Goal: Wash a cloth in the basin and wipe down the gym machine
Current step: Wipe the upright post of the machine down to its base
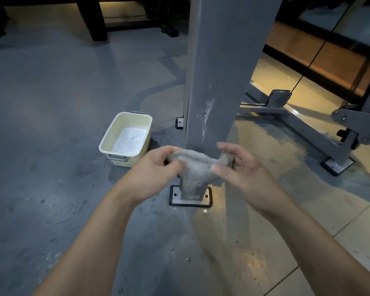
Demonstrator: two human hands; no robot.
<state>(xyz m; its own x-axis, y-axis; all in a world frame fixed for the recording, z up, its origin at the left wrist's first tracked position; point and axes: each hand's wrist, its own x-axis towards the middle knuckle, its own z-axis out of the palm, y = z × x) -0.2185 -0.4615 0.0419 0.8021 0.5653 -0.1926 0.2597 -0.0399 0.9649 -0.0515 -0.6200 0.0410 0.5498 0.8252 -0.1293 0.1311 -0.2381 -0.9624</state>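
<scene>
We see a dim scene with a cool grey tone over the left part of the floor (41,124). Warm yellow light falls on the floor at the right side and makes soft glare on the tiles there. The grey post (222,71) throws a broad shadow toward the near edge. The far corners are almost black. Straight lines bend near the borders, a wide-angle distortion. The whole picture is a little soft and grainy, the forearms most.

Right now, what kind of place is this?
Most likely a gym floor. A grey machine upright is bolted down through a floor plate, more steel frame and a cable stand to the right, and a wash basin sits beside it.
</scene>
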